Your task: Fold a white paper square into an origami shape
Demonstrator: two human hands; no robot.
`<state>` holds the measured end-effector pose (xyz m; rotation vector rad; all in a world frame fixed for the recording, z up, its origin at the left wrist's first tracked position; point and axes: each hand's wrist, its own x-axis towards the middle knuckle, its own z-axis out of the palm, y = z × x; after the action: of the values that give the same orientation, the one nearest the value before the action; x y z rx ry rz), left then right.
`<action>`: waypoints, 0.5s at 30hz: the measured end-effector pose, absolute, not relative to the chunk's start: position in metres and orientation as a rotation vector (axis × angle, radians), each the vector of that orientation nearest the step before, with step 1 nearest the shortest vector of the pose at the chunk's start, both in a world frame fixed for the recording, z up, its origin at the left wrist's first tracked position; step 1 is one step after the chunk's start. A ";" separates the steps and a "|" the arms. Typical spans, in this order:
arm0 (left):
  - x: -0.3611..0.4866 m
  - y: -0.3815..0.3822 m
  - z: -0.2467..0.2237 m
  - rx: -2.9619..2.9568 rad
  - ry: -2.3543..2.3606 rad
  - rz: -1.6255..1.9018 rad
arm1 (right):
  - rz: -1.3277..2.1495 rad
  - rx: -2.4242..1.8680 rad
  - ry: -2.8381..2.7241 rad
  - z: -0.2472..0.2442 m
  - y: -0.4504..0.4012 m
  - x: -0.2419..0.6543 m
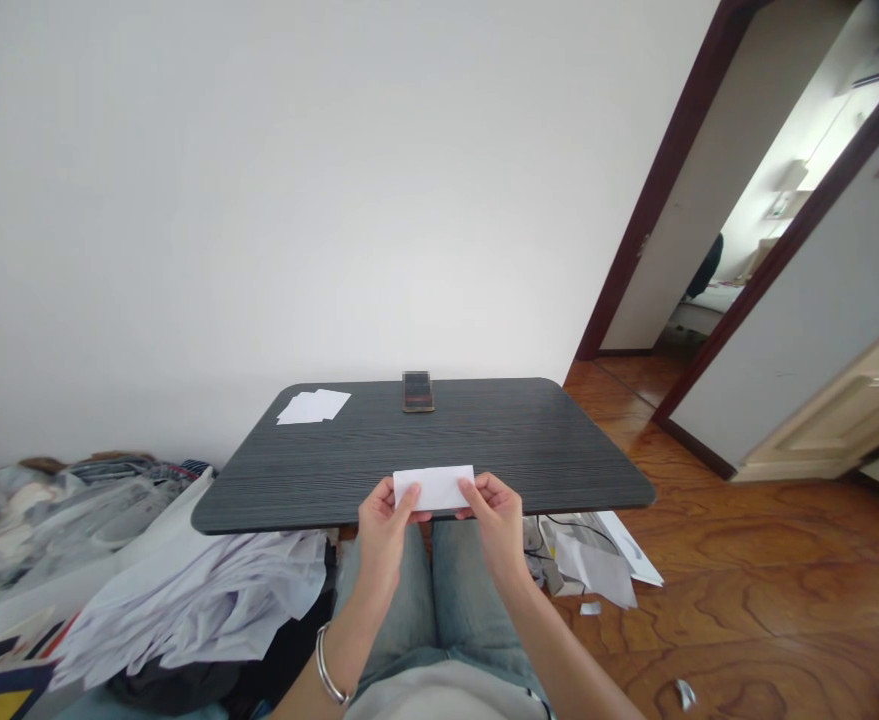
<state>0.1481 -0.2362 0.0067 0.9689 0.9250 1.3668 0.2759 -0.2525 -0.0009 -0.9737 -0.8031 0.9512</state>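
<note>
A small white sheet of paper, a wide strip that looks folded, is held up at the table's near edge. My left hand pinches its left end, thumb on the front face and fingers behind. On the other end, my right hand grips the paper the same way, thumb on top. Both hands hold it level and stretched between them. The fingers behind the paper are partly hidden.
The dark table bears white papers at its far left and a phone at the back middle. White cloth is heaped at the left. Papers and cables lie on the floor at the right.
</note>
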 end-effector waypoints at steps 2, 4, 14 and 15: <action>0.148 -0.236 0.007 0.974 0.923 1.367 | 0.948 -0.979 -0.806 -0.001 -0.252 0.276; 0.148 -0.237 0.007 0.982 0.921 1.367 | 0.947 -0.980 -0.807 -0.001 -0.253 0.276; 0.147 -0.238 0.011 1.012 0.919 1.385 | 0.966 -0.955 -0.807 0.002 -0.254 0.275; 0.147 -0.238 0.012 1.017 0.920 1.398 | 0.967 -0.953 -0.806 0.002 -0.254 0.276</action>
<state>0.1472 -0.2377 0.0119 1.0171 0.9201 1.3980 0.2755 -0.2538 0.0019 -0.9535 -0.8059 0.9666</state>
